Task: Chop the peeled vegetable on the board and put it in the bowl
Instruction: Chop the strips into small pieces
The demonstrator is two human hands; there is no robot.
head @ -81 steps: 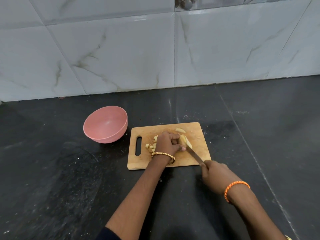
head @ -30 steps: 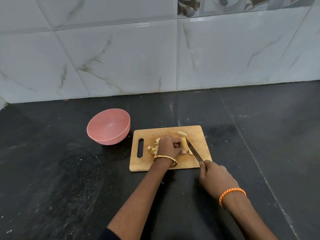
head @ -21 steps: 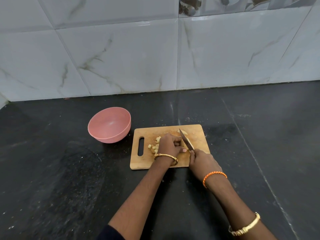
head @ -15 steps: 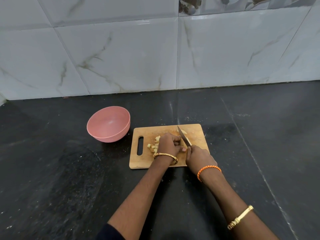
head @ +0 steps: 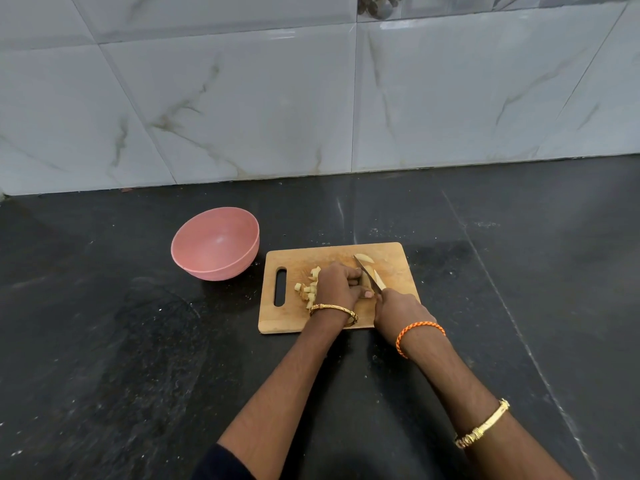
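Observation:
A wooden chopping board (head: 394, 258) lies on the black counter. My left hand (head: 337, 284) presses pale peeled vegetable strips (head: 365, 278) down on it. Held in my right hand (head: 398, 310), the knife (head: 367, 274) has its blade against the strips, right beside my left fingers. Several small chopped pieces (head: 308, 289) lie to the left of my left hand. One loose wedge (head: 365, 258) rests near the board's far edge. A pink bowl (head: 214, 244) stands to the left of the board, with nothing inside it.
The black stone counter (head: 104, 341) stretches wide on both sides of the board. A marbled tile wall (head: 242, 98) rises behind it.
My right hand has moved forward onto the board's near right part, bringing the knife blade from beside the strips up onto them. My left hand stays on the strips.

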